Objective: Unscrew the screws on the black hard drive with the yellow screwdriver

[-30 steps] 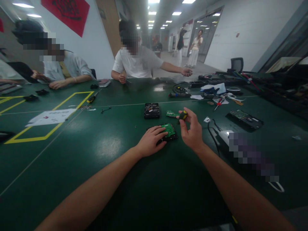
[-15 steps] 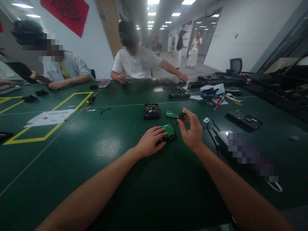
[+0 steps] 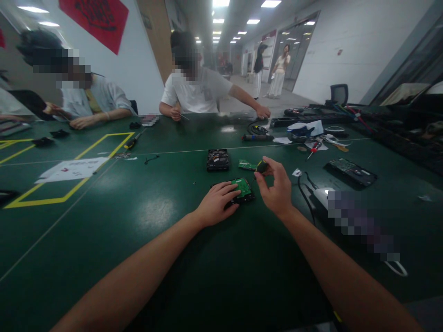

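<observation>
One black rectangular hard drive with green circuit board [image 3: 245, 186], midway between near and far edges of a green-topped table [image 3: 155, 258]. Left hand [image 3: 216, 203]: fingers spread across the drive. Right hand [image 3: 276, 184]: pinching one yellow-and-black screwdriver [image 3: 262, 167], tilted, beside it. Toward far edge: second black drive [image 3: 218, 160].

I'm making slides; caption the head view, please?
Left hand rests on a hard drive; right hand holds a screwdriver.
</observation>
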A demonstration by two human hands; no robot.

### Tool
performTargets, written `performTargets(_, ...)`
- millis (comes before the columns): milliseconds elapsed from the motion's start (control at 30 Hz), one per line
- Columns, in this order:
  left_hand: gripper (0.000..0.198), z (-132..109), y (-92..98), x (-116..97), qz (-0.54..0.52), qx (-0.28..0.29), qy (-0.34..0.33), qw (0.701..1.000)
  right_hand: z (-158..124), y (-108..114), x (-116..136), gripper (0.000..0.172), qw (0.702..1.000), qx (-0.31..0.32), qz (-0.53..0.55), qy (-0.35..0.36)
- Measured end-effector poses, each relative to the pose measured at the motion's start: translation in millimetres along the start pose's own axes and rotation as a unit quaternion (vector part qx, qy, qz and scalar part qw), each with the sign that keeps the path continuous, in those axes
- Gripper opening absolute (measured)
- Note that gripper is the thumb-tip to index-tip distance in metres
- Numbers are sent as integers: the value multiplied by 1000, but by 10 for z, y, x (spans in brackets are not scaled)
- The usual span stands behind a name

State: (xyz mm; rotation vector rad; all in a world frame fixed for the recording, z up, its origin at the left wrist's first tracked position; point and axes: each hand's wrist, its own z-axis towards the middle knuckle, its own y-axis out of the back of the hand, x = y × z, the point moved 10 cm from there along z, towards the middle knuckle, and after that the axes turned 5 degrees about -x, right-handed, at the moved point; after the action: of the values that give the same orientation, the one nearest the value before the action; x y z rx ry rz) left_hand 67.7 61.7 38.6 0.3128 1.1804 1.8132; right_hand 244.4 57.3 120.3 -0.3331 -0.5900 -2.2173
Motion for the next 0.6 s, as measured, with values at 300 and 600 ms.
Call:
performTargets(300, 48, -8, -32, 28, -5, 4, 3, 1000, 46, 36, 73, 52, 1000, -2, 4, 16)
performTargets(600, 47, -8, -31, 37, 5, 6, 3, 1000, 5, -46, -6, 57, 1000, 23, 6, -4)
